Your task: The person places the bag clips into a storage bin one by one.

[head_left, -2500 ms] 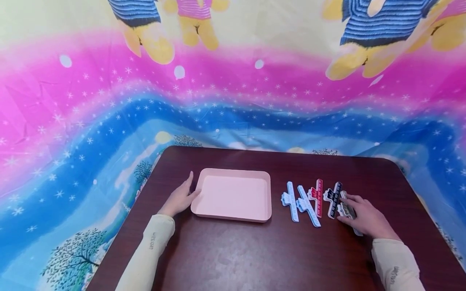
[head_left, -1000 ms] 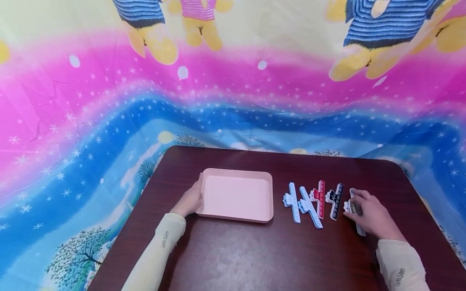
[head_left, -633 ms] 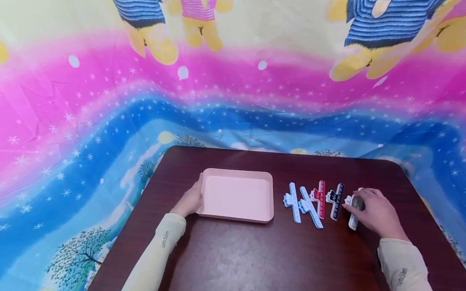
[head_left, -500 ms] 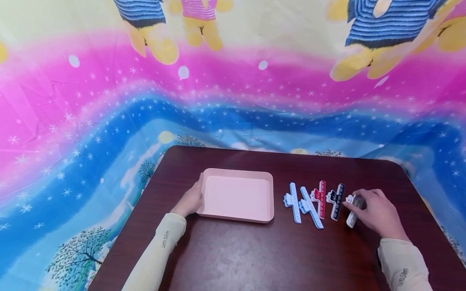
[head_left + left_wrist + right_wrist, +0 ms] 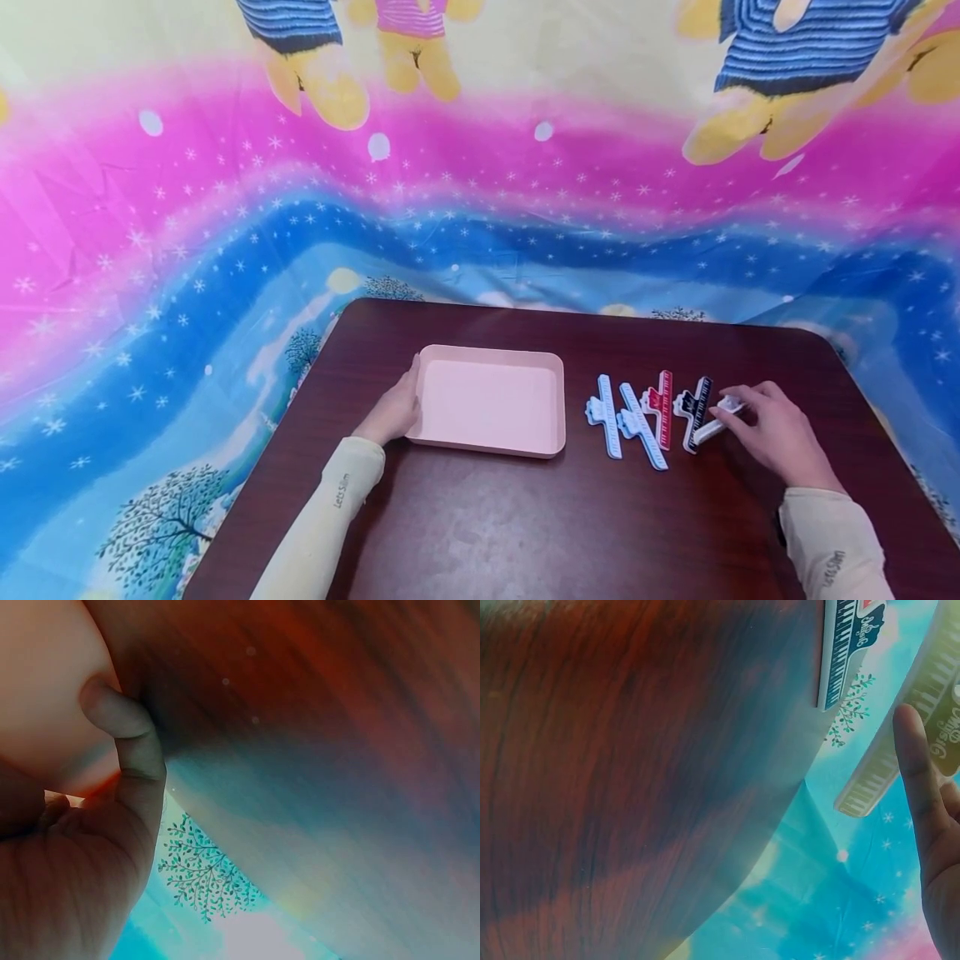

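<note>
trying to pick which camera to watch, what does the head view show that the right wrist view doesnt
Only the head view shows the pink tray, the left hand at its edge, and two light blue clips plus a red clip. Only the right wrist view shows the lettering on the white clip. Both show that clip in the right hand, the dark clip and the table.

Dark wooden table (image 5: pixel 525 525) bears pink tray (image 5: pixel 487 360) and clips (image 5: pixel 637 414).
</note>
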`<state>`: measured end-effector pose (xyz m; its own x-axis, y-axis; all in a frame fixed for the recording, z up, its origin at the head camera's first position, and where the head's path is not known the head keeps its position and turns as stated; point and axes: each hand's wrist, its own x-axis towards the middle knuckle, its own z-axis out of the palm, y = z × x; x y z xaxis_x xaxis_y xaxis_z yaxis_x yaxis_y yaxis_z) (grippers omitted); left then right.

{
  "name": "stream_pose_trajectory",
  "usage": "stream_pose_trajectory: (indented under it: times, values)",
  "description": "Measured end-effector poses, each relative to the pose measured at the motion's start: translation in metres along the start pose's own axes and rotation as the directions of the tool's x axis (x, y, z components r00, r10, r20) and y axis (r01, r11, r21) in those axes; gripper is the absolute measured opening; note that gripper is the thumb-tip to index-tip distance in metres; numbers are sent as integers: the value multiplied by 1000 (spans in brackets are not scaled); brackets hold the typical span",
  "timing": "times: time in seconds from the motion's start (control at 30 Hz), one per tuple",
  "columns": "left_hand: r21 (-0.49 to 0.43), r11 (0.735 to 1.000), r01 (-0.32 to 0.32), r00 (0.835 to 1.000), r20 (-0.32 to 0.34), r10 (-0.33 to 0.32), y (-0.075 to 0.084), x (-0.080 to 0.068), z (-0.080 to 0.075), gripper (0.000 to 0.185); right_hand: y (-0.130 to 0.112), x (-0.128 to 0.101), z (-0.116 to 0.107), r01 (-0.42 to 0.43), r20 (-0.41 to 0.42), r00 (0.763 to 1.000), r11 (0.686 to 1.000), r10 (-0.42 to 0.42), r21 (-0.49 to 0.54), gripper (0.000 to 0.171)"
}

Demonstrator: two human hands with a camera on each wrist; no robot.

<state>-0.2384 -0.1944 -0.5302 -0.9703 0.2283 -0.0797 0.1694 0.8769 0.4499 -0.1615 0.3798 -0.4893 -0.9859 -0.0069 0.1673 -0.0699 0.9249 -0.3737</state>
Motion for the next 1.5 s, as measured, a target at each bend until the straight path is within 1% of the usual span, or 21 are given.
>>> stream_pose_trajectory:
  times: [0.1, 0.33, 0.53, 0.63, 0.87, 1.0, 1.33, 1.43, 1.5]
  values:
    - [-4, 1000, -4, 1000, -4, 4, 0, 0, 0, 76, -2, 1, -2, 2, -17, 1000, 1000, -2, -1, 44]
    - [-22, 1000, 6, 1000, -2, -6, 1, 0, 1, 75, -7, 3, -5, -2, -49, 999, 1000, 1, -3, 45]
    - [-26, 1000, 11, 1000, -2, -11, 0, -1, 2, 77, -10, 2, -7, -45, -48, 998, 998, 48, 54, 48]
    - [-28, 1000, 12, 1000, 1, -12, -1, -1, 2, 77, -10, 1, -7, -50, -57, 997, 996, 54, 73, 45]
    - [-25, 1000, 12, 1000, 1, -12, 0, -1, 1, 77, -8, 1, -6, 0, -96, 995, 998, 6, 65, 29]
    - [-34, 999, 2, 1000, -5, -2, 1, -1, 1, 76, -7, 2, -6, 21, -125, 992, 998, -13, 63, 26]
    - [-18, 1000, -17, 1000, -22, 17, -3, 0, 5, 76, -10, 2, -6, -34, -150, 988, 995, 48, 93, 42]
    - [-17, 1000, -16, 1000, -20, 15, -2, -1, 4, 76, -11, 2, -7, -58, -147, 986, 991, 76, 124, 45]
    - [-13, 1000, -15, 1000, -19, 15, -2, -1, 4, 77, -11, 1, -7, -92, -142, 983, 983, 115, 161, 47]
